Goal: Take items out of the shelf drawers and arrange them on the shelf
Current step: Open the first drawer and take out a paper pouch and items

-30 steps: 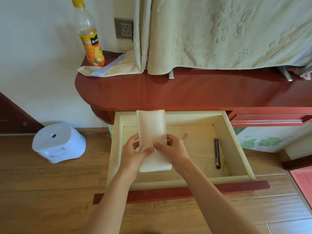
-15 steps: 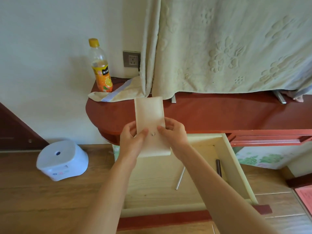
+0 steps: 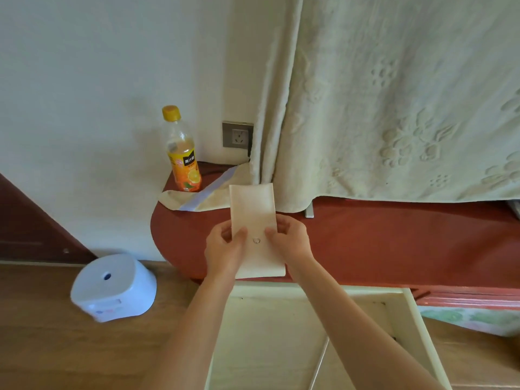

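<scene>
both hands, left hand (image 3: 225, 250) and right hand (image 3: 291, 243), pinch the cream packet (image 3: 253, 212) above the shelf (image 3: 394, 243) near its rounded left end. best lower it flat, short of the draped cloth (image 3: 394, 108), then let go.

Single head-worn wide view, looking forward and down, close over red shelf (image 3: 380, 240) and open drawer (image 3: 270, 333)

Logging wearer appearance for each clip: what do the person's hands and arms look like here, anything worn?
Both forearms are bare up to the frame's bottom edge, with no sleeves in view. The left hand and right hand show no gloves, rings, watch or bracelet. Fingernails look short and unpainted.
</scene>
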`<act>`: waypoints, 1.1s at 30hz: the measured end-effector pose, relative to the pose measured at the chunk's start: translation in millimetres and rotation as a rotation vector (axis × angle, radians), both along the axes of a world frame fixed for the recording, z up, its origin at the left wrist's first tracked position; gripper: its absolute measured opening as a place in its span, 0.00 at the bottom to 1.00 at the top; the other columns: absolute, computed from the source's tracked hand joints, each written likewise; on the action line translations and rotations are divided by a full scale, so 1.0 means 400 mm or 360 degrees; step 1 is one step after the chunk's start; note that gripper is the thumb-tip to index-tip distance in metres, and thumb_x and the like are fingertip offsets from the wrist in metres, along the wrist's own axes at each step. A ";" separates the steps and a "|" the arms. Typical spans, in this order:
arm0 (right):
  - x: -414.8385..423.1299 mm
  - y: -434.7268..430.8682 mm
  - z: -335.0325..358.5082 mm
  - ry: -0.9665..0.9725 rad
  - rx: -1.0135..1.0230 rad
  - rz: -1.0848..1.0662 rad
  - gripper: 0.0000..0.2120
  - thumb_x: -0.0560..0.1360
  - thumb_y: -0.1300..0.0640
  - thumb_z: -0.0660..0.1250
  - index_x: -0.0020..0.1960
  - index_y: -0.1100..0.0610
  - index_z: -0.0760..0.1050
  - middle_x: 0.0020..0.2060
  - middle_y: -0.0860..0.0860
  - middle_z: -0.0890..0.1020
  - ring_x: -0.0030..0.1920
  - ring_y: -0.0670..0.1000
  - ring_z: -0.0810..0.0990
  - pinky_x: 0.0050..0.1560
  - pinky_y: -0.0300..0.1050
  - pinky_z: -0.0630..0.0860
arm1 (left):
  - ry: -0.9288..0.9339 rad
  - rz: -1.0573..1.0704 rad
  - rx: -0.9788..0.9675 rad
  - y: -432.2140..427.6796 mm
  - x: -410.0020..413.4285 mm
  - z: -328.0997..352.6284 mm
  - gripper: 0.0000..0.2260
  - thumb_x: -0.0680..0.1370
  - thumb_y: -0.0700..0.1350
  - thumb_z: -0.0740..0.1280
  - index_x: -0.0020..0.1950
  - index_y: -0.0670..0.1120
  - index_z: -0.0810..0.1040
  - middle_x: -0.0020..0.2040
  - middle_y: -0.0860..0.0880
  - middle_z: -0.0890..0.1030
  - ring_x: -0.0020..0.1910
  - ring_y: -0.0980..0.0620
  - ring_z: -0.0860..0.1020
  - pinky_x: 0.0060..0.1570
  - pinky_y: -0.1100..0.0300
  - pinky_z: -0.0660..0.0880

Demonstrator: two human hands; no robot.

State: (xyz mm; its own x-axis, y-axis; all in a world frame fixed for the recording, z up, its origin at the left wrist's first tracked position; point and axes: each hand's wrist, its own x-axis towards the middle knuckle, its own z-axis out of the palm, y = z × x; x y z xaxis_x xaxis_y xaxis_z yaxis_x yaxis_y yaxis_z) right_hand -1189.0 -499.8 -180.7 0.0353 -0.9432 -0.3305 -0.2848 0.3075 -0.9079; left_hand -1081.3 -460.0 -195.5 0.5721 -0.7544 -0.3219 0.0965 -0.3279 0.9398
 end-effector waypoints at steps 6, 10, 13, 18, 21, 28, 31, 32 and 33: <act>0.025 -0.055 -0.036 0.0091 0.0059 0.0062 0.20 0.75 0.61 0.64 0.67 0.54 0.69 0.49 0.50 0.79 0.48 0.49 0.78 0.38 0.36 0.74 | -0.0157 0.0042 0.0178 -0.066 0.022 -0.037 0.10 0.75 0.44 0.68 0.56 0.45 0.77 0.51 0.48 0.81 0.49 0.48 0.79 0.50 0.52 0.76; 0.033 -0.059 -0.062 0.0194 0.0096 0.0064 0.20 0.76 0.61 0.64 0.67 0.52 0.69 0.52 0.52 0.80 0.48 0.49 0.76 0.42 0.38 0.74 | -0.0325 -0.0008 0.0306 -0.072 0.029 -0.059 0.11 0.77 0.45 0.66 0.58 0.44 0.77 0.48 0.50 0.78 0.46 0.52 0.74 0.44 0.59 0.68; 0.040 -0.061 -0.076 0.0257 0.0092 0.0042 0.19 0.76 0.62 0.63 0.66 0.52 0.70 0.53 0.53 0.81 0.50 0.50 0.77 0.48 0.42 0.75 | -0.0444 -0.0052 0.0346 -0.077 0.031 -0.067 0.10 0.77 0.45 0.65 0.57 0.43 0.77 0.47 0.51 0.78 0.45 0.53 0.74 0.44 0.61 0.67; 0.052 -0.056 -0.094 0.0442 -0.0005 -0.0004 0.19 0.76 0.60 0.65 0.67 0.53 0.71 0.57 0.54 0.79 0.57 0.52 0.77 0.53 0.42 0.74 | -0.0618 -0.0081 0.0326 -0.084 0.027 -0.071 0.09 0.76 0.45 0.67 0.53 0.43 0.80 0.48 0.47 0.82 0.51 0.48 0.78 0.45 0.60 0.68; 0.053 -0.054 -0.102 0.0471 -0.0012 -0.0029 0.19 0.75 0.58 0.66 0.66 0.52 0.72 0.56 0.53 0.78 0.56 0.52 0.77 0.51 0.42 0.75 | -0.0678 -0.0093 0.0276 -0.081 0.031 -0.068 0.08 0.75 0.45 0.68 0.52 0.44 0.81 0.46 0.48 0.83 0.44 0.52 0.77 0.38 0.65 0.66; 0.060 -0.048 -0.103 0.0424 0.0023 -0.0117 0.19 0.76 0.58 0.65 0.66 0.52 0.71 0.55 0.53 0.78 0.56 0.53 0.77 0.54 0.49 0.77 | -0.0796 -0.0255 0.0160 -0.068 0.040 -0.062 0.09 0.76 0.44 0.67 0.53 0.43 0.82 0.45 0.46 0.84 0.39 0.55 0.74 0.36 0.64 0.66; 0.056 -0.049 -0.098 0.0421 0.0031 -0.0100 0.18 0.76 0.58 0.65 0.65 0.53 0.72 0.55 0.53 0.78 0.56 0.53 0.77 0.51 0.46 0.76 | -0.0799 -0.0310 0.0171 -0.068 0.046 -0.063 0.10 0.77 0.44 0.65 0.55 0.43 0.81 0.45 0.45 0.83 0.40 0.52 0.75 0.37 0.61 0.66; 0.051 -0.051 -0.093 0.0420 0.0033 -0.0079 0.17 0.76 0.58 0.65 0.65 0.53 0.72 0.55 0.53 0.78 0.55 0.52 0.76 0.49 0.44 0.75 | -0.0796 -0.0339 0.0170 -0.068 0.049 -0.065 0.11 0.78 0.45 0.64 0.57 0.44 0.80 0.46 0.44 0.83 0.41 0.51 0.76 0.38 0.61 0.68; 0.046 -0.053 -0.088 0.0413 0.0035 -0.0060 0.17 0.76 0.58 0.65 0.64 0.54 0.72 0.55 0.52 0.78 0.53 0.50 0.76 0.47 0.42 0.73 | -0.0783 -0.0359 0.0175 -0.067 0.051 -0.067 0.13 0.79 0.45 0.63 0.60 0.44 0.78 0.49 0.44 0.83 0.45 0.50 0.77 0.42 0.60 0.70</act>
